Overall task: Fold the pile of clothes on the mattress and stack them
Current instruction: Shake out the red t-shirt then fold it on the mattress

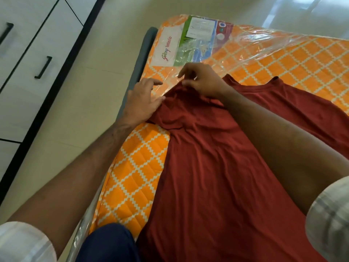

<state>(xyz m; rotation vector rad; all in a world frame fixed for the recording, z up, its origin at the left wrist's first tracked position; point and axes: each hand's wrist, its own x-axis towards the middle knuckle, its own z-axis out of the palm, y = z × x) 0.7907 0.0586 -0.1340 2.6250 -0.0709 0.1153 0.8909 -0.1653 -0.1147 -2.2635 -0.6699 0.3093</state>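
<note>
Head view: the right hand (201, 80) pinches the far edge of a red shirt (217, 176) on the orange mattress (136, 176); the left hand (141, 103), fingers relaxed, touches it.

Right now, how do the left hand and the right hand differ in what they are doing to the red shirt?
The left hand lies with fingers spread and fairly straight, touching the edge of the red shirt; the right hand has its fingers curled, pinching the bunched fabric. The left hand sits at the side of the mattress nearest the floor; the right hand reaches further in, crossing over the shirt. Both are bare and meet the same end of the shirt.
</note>
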